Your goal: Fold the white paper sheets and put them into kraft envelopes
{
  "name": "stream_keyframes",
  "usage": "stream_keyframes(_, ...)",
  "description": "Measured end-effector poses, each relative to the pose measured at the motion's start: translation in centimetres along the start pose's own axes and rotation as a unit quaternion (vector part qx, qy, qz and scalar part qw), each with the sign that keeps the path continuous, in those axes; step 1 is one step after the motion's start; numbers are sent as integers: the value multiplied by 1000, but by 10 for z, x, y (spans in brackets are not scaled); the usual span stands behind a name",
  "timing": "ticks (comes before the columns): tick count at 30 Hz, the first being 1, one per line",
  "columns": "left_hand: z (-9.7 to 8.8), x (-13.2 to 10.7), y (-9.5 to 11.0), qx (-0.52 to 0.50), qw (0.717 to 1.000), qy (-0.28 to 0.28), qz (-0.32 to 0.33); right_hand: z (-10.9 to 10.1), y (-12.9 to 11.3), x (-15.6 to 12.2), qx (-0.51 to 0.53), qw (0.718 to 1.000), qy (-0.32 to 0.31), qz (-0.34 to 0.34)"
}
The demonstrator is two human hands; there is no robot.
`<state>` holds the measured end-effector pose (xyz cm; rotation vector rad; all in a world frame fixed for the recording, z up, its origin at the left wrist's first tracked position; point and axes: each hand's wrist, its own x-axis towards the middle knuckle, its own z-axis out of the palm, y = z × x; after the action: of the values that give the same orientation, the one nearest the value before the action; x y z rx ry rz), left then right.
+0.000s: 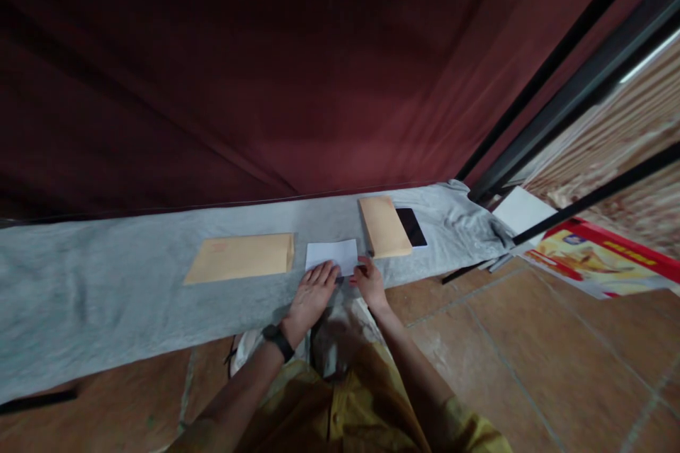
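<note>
A small white sheet of paper (332,251), seemingly folded, lies on the grey cloth in front of me. My left hand (316,287) rests flat on its lower left part, fingers stretched out, a dark watch on the wrist. At the lower right edge of the paper, my right hand (368,283) has its fingers curled in, gripping that edge; the exact contact is hard to see. To the left lies a long tan envelope (241,257). On the right, a second tan envelope (387,226) partly covers a dark flat device (412,228), like a phone or tablet.
A grey cloth (132,269) covers the long, narrow bench. Behind it hangs a dark red curtain (265,85). Black metal bars (557,64) frame the right side, near a white box (523,211) and a red and yellow printed box (600,258) above the tiled floor.
</note>
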<state>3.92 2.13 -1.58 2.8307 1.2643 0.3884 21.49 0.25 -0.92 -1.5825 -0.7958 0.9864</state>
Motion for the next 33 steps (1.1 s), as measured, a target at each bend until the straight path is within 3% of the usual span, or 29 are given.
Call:
stream_keyframes(2,-4,6,-1,4,1000,-28,0,-7,-1,-5,-156,980,8,-120)
stream_keyframes(4,-6,10,0,4,999,-47,-1,-9,-1,-12,-280,934,-1,-222)
stream_keyframes(6,-5,12,2,0,999,-52,-5,-4,3,-20,-349,892,-49,-284)
stream_keyframes(9,-2,10,4,-9,999,-46,-15,5,15,-32,-401,846,-114,-332)
stream_keyframes(14,-3,-10,2,-47,998,-3,-39,-4,32,-43,-475,798,-109,-354)
stream_keyframes(20,-8,-43,-10,-64,995,30,-74,-36,28,-46,-488,796,-115,-338)
stream_keyframes(23,-12,-47,-10,-65,994,31,-85,-41,19,-44,-479,806,-112,-329)
stream_keyframes(29,-14,-24,15,-81,994,23,-65,-16,1,-20,-448,834,-87,-311)
stream_keyframes(33,-4,-18,23,-66,997,11,-41,-1,9,-5,-444,834,-92,-313)
